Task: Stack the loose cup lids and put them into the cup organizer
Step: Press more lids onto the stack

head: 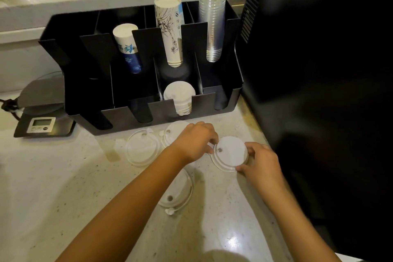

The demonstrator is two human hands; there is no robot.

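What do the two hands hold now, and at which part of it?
Both hands, left and right, hold one white lid by its rim, at opposite sides, above the counter.

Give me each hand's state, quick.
Left hand: fingertips pinching the left edge of the white lid.
Right hand: gripping the same lid's right edge.

The surface (63, 176) is glossy, pale speckled stone. The cup organizer (231, 100) is smooth black plastic. The loose lids (230, 153) look thin, translucent white plastic. The cup stacks (168, 27) are matt printed paper.
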